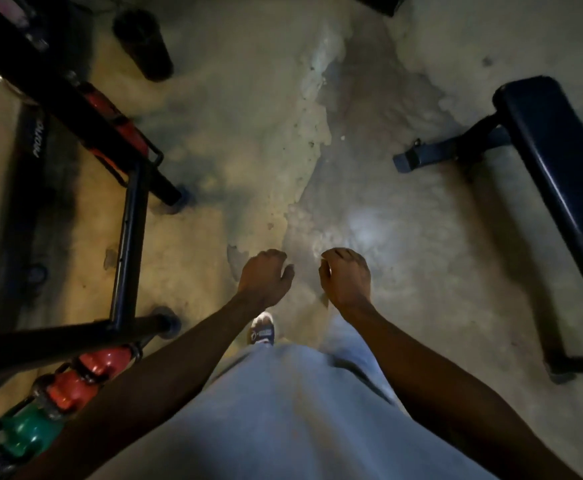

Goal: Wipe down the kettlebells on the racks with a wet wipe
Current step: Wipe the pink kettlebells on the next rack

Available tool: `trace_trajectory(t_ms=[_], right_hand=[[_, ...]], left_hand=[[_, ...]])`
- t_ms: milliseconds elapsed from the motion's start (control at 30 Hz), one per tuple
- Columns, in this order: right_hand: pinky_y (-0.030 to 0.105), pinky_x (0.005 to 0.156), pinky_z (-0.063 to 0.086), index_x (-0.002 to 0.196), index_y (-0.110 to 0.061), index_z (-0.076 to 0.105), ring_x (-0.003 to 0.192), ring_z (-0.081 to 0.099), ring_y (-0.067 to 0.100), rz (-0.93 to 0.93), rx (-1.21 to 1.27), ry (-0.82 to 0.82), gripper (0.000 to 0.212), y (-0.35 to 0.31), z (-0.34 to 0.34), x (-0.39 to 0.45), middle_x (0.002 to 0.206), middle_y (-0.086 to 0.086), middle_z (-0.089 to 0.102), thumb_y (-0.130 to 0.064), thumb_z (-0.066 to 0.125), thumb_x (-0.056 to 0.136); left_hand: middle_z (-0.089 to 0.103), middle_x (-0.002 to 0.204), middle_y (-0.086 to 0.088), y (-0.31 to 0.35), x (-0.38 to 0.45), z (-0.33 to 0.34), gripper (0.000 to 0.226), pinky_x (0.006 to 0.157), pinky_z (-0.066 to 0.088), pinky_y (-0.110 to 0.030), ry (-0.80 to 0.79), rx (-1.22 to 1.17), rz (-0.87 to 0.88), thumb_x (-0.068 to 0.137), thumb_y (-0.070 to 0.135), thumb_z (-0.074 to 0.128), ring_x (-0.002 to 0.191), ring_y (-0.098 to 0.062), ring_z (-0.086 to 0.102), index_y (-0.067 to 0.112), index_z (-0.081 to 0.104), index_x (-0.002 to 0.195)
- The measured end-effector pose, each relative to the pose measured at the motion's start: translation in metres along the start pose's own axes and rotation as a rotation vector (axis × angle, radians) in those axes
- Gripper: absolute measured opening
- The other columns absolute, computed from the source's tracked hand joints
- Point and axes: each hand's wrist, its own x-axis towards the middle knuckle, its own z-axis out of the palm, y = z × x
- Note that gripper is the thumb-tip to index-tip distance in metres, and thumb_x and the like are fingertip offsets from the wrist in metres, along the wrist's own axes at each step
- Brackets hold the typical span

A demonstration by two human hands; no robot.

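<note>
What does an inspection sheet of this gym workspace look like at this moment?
Surface: floor, worn and patchy.
Job's things: red kettlebells and green kettlebell on the rack at lower left; more red ones on its upper rail. No wipe clearly seen.
Clutter: dark cylinder lying on the floor.
Grippers: left hand and right hand hang above the floor, fingers loosely curled; whether they hold anything cannot be told.
Cables: nothing seen.
Surroundings: dark bench at right; a shoe below the hands.
</note>
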Motion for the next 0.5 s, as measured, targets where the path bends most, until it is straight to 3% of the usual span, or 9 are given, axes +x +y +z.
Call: trace_trajectory(t_ms=[67,167,333,500], right_hand=[[0.034,0.084,0.052,0.095,-0.020,0.075,0.092,0.069,0.024,-0.030,0.053,-0.003,0.010,0.016,-0.007,0.050,0.095,0.001,0.074,-0.017,0.067,0.089],[0.027,0.067,0.046,0.088,-0.019,0.072,0.080,0.067,0.022,-0.042,0.149,0.005,0.004,0.034,-0.029,0.121,0.088,0.001,0.071,-0.017,0.069,0.091],[0.033,0.067,0.055,0.089,-0.018,0.072,0.081,0.067,0.021,-0.169,0.195,-0.017,0.012,0.058,-0.069,0.231,0.088,0.001,0.071,-0.024,0.066,0.097],[0.030,0.065,0.050,0.088,-0.018,0.071,0.081,0.066,0.020,-0.298,0.173,-0.076,0.012,0.063,-0.089,0.343,0.086,0.000,0.069,-0.021,0.067,0.098]], left_hand=[[0.069,0.128,-0.015,0.011,0.045,-0.003,0.045,0.096,0.052,-0.045,0.032,-0.016,-0.050,0.104,0.039,0.053,0.117,-0.037,0.065,0.004,0.068,0.127],[0.066,0.138,-0.013,0.033,0.108,-0.011,0.047,0.101,0.050,-0.043,0.075,-0.034,-0.149,0.105,0.040,0.055,0.123,-0.034,0.063,0.006,0.065,0.137],[0.064,0.140,-0.015,0.076,0.187,-0.041,0.052,0.103,0.048,-0.042,0.161,-0.127,-0.316,0.104,0.042,0.053,0.126,-0.036,0.061,0.004,0.064,0.138],[0.064,0.140,-0.014,0.091,0.263,-0.071,0.051,0.105,0.046,-0.040,0.214,-0.217,-0.485,0.102,0.042,0.055,0.127,-0.034,0.061,0.006,0.063,0.138]])
